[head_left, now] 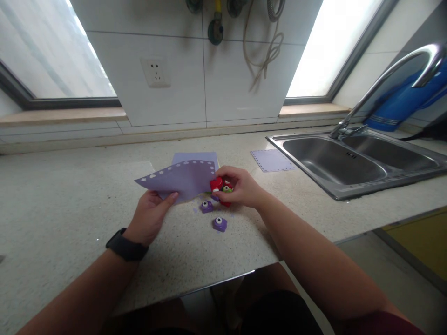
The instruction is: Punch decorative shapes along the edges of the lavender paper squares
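My left hand [152, 214] pinches the lower edge of a purple paper sheet [181, 179], whose far edge has a row of small punched shapes. At the sheet's right corner, my right hand [239, 186] is closed around a red craft punch [216, 183]. A green-topped punch [227, 189] and more red pieces show under its fingers; which of them it grips is partly hidden. Two purple punches, one nearer the paper [206, 206] and one closer to me [220, 224], rest on the counter. Small purple scraps lie around them.
Behind the held sheet lies more purple paper [195, 157]. A purple square with a punched border [272, 160] is flat beside the steel sink [331, 186]. The faucet [380, 83] arches over the sink at the right. The counter's front edge [226, 280] runs before me.
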`<state>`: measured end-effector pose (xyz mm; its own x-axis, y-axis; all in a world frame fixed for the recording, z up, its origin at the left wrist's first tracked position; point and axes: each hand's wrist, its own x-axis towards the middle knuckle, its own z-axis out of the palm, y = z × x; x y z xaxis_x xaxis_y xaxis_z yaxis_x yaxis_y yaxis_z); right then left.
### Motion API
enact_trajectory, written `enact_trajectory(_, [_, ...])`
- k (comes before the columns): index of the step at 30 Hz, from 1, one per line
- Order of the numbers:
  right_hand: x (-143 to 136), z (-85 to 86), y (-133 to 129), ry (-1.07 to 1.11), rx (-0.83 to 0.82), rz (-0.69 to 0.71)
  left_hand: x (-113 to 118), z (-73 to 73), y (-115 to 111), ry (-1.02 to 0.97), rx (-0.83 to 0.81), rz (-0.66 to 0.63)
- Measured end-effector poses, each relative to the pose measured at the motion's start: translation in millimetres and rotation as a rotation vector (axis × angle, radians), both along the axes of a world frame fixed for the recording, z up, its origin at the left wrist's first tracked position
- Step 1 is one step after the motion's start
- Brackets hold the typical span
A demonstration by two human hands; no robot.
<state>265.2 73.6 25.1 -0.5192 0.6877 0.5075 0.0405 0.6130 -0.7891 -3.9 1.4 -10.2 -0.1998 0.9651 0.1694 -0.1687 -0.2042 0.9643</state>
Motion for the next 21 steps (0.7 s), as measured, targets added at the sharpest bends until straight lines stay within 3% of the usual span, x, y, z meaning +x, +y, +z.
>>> enact_trajectory(21, [-0.2,4.8,-4.4,0.025,-0.15,0.029,2.1,3.0,-3.8,-0.019,0.002,-0.06])
